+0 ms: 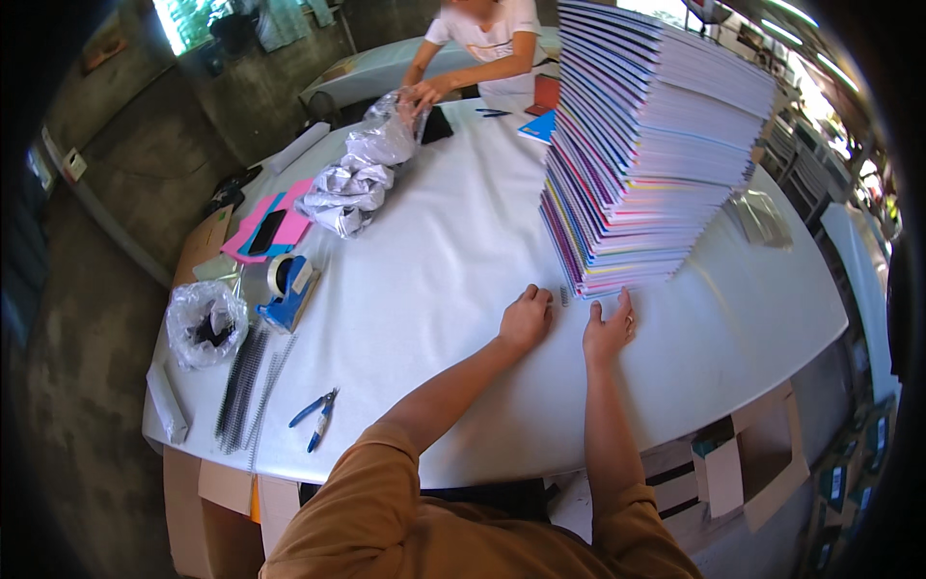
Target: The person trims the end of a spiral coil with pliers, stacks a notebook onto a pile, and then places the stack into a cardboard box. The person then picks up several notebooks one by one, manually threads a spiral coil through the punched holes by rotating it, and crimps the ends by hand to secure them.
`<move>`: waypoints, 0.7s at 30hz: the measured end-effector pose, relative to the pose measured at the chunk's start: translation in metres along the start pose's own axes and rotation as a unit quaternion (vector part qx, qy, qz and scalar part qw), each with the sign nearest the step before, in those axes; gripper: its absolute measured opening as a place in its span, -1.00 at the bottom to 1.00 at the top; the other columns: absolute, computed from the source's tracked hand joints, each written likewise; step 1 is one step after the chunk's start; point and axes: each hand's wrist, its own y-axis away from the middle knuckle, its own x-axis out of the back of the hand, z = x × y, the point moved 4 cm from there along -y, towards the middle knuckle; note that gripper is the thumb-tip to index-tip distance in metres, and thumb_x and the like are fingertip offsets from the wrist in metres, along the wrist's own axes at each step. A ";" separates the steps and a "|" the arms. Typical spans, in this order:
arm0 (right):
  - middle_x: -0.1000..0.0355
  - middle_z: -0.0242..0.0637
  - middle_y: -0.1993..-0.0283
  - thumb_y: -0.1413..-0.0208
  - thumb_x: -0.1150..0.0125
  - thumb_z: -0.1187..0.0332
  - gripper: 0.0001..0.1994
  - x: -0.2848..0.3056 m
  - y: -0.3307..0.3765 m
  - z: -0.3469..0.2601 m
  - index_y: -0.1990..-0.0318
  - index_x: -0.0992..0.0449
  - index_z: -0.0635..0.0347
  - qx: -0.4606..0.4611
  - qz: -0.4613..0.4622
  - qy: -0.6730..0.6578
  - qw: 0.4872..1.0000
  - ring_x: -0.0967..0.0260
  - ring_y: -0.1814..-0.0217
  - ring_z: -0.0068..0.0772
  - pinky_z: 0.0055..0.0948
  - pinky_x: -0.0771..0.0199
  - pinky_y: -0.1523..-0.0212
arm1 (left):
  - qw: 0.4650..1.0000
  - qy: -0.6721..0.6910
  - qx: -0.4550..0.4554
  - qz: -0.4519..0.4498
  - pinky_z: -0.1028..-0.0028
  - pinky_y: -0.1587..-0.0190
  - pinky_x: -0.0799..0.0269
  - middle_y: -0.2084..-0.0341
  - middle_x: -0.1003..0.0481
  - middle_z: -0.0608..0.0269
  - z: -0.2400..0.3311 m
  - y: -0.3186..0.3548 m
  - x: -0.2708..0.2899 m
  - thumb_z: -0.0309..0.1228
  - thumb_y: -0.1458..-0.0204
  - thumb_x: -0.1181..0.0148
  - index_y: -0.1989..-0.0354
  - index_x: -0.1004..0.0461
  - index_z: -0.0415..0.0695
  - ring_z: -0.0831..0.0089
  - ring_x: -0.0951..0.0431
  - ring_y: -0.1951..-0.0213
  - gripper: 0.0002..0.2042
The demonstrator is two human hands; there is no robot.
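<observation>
A tall stack of spiral-bound notebooks [632,174] stands on the white-covered table [453,232], its dark coils mostly facing left. My left hand [527,318] rests on the cloth left of the stack's near corner. Its fingers are curled closed, and whatever they may hold is hidden. A short piece of binding coil [564,296] lies just to the right of that hand. My right hand [609,333] is at the bottom near edge of the stack, thumb and fingers apart, the fingertips close to the lowest notebooks. A ring shows on one finger.
Blue-handled cutters [316,419], binding coils [241,386], a blue tape dispenser [287,297] and a plastic-wrapped roll [205,324] lie at left. Across the table a person [487,43] handles crumpled clear plastic [359,174]. Cardboard boxes [752,454] stand below the near edge.
</observation>
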 end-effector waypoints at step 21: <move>-0.46 -0.10 0.27 -0.05 -0.06 0.46 -0.77 -0.022 -0.007 0.010 0.12 -0.44 0.30 0.071 -0.194 -0.204 0.957 -0.39 0.25 -0.31 -0.42 -0.35 0.20 | 0.766 -0.208 0.114 0.598 0.21 0.29 -0.30 0.41 -0.43 0.11 -0.138 0.177 0.312 -0.51 0.09 -0.07 0.35 -0.41 -0.12 0.10 -0.42 0.28 -0.89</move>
